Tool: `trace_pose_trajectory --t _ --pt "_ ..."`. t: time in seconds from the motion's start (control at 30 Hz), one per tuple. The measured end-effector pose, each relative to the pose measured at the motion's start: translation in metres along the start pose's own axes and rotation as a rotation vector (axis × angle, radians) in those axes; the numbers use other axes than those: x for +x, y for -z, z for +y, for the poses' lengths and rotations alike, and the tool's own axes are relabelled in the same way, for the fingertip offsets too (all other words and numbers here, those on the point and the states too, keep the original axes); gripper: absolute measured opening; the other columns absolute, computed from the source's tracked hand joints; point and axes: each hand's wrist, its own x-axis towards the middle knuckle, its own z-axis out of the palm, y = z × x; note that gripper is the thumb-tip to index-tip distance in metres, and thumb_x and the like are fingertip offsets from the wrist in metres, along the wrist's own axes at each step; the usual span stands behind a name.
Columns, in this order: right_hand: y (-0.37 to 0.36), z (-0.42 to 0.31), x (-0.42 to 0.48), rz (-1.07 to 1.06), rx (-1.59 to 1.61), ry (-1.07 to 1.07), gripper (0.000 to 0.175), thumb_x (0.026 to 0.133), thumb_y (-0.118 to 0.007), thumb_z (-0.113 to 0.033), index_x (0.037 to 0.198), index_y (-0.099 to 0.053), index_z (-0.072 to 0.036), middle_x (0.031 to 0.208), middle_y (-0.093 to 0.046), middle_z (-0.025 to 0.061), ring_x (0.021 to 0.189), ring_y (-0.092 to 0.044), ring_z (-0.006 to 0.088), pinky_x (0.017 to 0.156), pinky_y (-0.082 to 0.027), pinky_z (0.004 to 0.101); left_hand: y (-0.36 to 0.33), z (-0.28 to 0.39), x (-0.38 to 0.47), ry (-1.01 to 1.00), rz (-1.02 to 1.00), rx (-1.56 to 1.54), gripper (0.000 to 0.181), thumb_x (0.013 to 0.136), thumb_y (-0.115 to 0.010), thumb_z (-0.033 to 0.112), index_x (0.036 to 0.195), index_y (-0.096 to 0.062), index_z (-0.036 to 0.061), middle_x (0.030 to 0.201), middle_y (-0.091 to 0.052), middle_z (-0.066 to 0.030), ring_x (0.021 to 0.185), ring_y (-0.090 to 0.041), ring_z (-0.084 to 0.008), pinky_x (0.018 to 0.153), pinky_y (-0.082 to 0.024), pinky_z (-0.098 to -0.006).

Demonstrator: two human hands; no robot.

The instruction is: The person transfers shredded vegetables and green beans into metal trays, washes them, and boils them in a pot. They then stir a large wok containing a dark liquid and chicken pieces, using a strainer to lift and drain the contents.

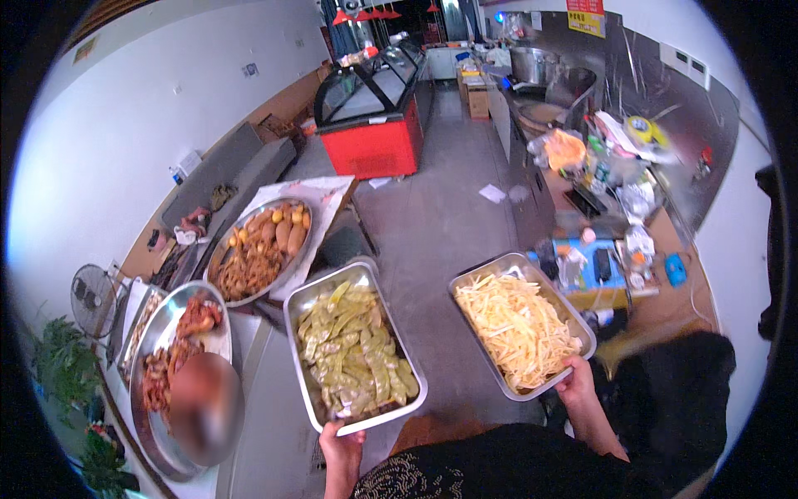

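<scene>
My left hand (pixel 341 444) grips the near rim of a rectangular steel tray (pixel 294 349). Flat green pods (pixel 358 349), glossy and cooked-looking, fill it. On the right, another steel tray (pixel 564 302) holds a heap of pale yellow shredded strips (pixel 514 324), perhaps potato. My right hand (pixel 576 382) has hold of that tray's near right corner, thumb over the rim. The two trays are apart, with grey floor showing between them. Left of the pod tray lies an oval steel platter (pixel 142 368) of reddish-brown meat pieces (pixel 199 315); a blurred patch hides its near part.
Farther back, a round steel platter (pixel 310 249) of braised food sits on a white-covered table (pixel 333 187). A red glass-topped display case (pixel 374 143) stands beyond. Along the right runs a cluttered counter with phones (pixel 585 201), bags and a stockpot (pixel 534 65). A fan (pixel 93 293) stands far left.
</scene>
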Motion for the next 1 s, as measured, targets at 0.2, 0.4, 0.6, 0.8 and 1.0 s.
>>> trace_pose_trajectory --t 0.2,0.4,0.6,0.8,1.0 --pt "-0.101 -0.011 0.165 0.012 0.073 -0.033 0.031 0.067 -0.052 -0.013 0.097 -0.050 -0.007 0.076 -0.056 0.0024 0.055 -0.053 0.0156 0.035 -0.038 0.0260 -0.046 0.015 0.161 -0.005 -0.036 0.163 0.035 0.070 -0.052 0.022 0.093 -0.054 -0.0042 0.076 -0.061 -0.0141 0.055 -0.057 -0.0242 0.044 -0.044 -0.0321" --pt "-0.177 -0.081 0.292 -0.029 0.010 0.088 0.032 0.065 -0.052 -0.016 0.096 -0.050 -0.007 0.071 -0.054 0.0028 0.051 -0.049 0.0147 0.034 -0.034 0.0239 -0.207 0.029 0.322 0.133 -0.190 0.333 0.031 0.077 -0.053 0.029 0.086 -0.054 -0.0006 0.075 -0.057 -0.0120 0.059 -0.053 -0.0211 0.049 -0.043 -0.0308" --pt "-0.229 -0.155 0.419 0.098 0.031 0.180 0.032 0.066 -0.052 -0.017 0.095 -0.051 -0.004 0.071 -0.055 0.0046 0.048 -0.052 0.0148 0.031 -0.037 0.0232 -0.371 -0.005 0.467 0.244 -0.266 0.197 0.035 0.072 -0.049 0.026 0.093 -0.053 -0.0012 0.076 -0.058 -0.0109 0.060 -0.053 -0.0221 0.055 -0.041 -0.0309" --pt "-0.284 -0.214 0.551 0.067 -0.057 0.134 0.014 0.068 -0.052 -0.016 0.079 -0.053 -0.007 0.062 -0.053 0.0016 0.042 -0.048 0.0132 0.032 -0.035 0.0228 -0.455 -0.016 0.585 0.229 -0.332 0.246 0.032 0.072 -0.049 0.029 0.087 -0.054 0.0014 0.073 -0.057 -0.0112 0.061 -0.054 -0.0238 0.056 -0.040 -0.0327" --pt "-0.387 -0.281 0.713 -0.063 -0.008 0.071 0.009 0.069 -0.054 -0.015 0.076 -0.052 -0.010 0.063 -0.053 0.0000 0.051 -0.051 0.0127 0.038 -0.038 0.0246 -0.546 0.000 0.694 0.195 -0.185 0.177 0.042 0.067 -0.053 0.026 0.102 -0.050 0.0026 0.080 -0.060 -0.0096 0.059 -0.054 -0.0225 0.050 -0.042 -0.0310"
